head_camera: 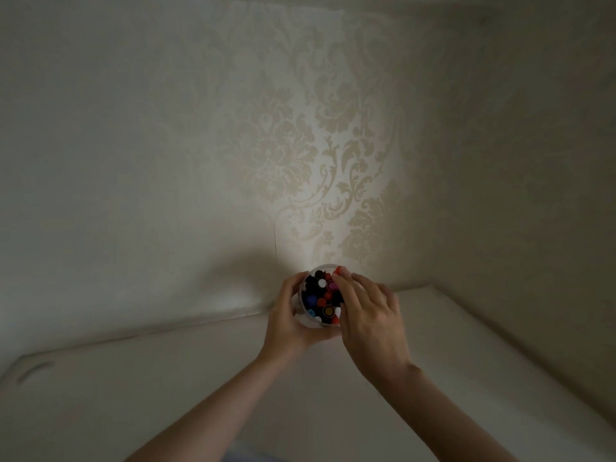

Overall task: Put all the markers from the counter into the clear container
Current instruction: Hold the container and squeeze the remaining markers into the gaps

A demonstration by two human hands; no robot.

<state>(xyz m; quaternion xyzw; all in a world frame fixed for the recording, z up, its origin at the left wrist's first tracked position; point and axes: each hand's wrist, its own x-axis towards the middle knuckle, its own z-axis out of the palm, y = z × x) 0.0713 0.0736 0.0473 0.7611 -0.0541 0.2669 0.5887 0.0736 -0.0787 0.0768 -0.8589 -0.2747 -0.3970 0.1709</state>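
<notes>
Dim light. The left hand is gripping the clear round plastic container from its left side, fingers wrapped around the wall, holding it near the back of the pale white counter, close to the damask-patterned wallpaper. Capped markers in mixed colours are standing upright inside, filling it. The right hand is reaching over the rim, fingertips pinched on a red-capped marker at the far right edge of the opening.
</notes>
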